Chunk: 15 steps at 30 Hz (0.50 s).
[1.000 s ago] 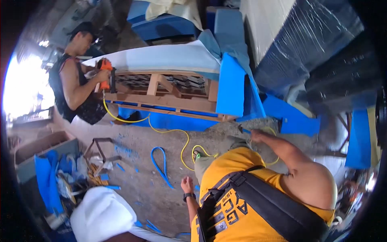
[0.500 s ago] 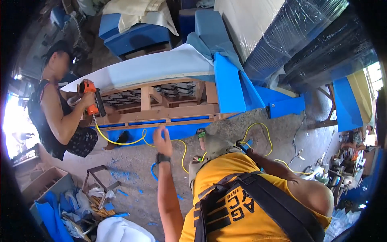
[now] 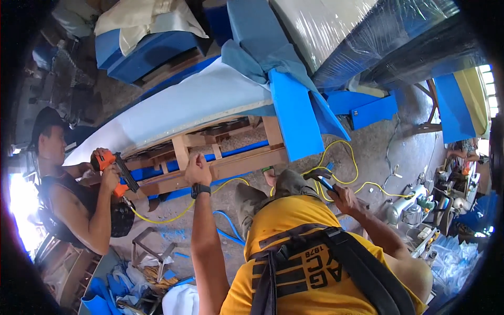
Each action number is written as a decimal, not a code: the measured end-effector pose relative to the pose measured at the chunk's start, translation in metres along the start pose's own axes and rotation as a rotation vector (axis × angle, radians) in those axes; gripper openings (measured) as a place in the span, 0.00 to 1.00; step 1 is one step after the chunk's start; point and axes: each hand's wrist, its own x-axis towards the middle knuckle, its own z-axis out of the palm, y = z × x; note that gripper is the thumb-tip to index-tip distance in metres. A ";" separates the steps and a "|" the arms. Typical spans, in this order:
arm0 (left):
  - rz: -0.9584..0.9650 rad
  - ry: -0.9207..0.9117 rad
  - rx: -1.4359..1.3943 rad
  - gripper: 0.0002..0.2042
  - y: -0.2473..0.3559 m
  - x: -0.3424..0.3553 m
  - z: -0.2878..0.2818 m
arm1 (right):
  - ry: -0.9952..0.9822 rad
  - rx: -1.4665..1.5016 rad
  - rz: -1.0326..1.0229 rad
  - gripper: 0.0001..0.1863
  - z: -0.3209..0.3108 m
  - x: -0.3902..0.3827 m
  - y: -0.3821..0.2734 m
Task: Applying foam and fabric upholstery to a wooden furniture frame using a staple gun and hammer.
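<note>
My left hand [image 3: 197, 169], with a dark watch on its wrist, is closed at the front rail of a long wooden sofa frame [image 3: 236, 164]. Its fingers curl over the rail, their tips partly hidden. White padding and grey cloth [image 3: 178, 107] cover the frame's top, and a bright blue panel [image 3: 297, 115] hangs at its right end. Held low on my right side, a hammer [image 3: 326, 184] with a dark head and a blue-and-black handle is in my right hand [image 3: 344, 200].
A co-worker at the left holds an orange nail gun [image 3: 118, 170] against the frame's left end. Its yellow air hose [image 3: 178, 216] runs across the floor. Scraps and offcuts [image 3: 126, 286] lie lower left; plastic-wrapped rolls [image 3: 378, 47] stand upper right. A compressor [image 3: 407, 210] sits at the right.
My left hand has gone from open in the air to closed at the front rail. The hammer has come more clearly into sight. The co-worker and nail gun appear lower and further left.
</note>
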 end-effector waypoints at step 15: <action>-0.010 0.009 -0.002 0.10 -0.002 -0.003 -0.003 | 0.370 0.261 -0.146 0.11 -0.011 0.111 -0.117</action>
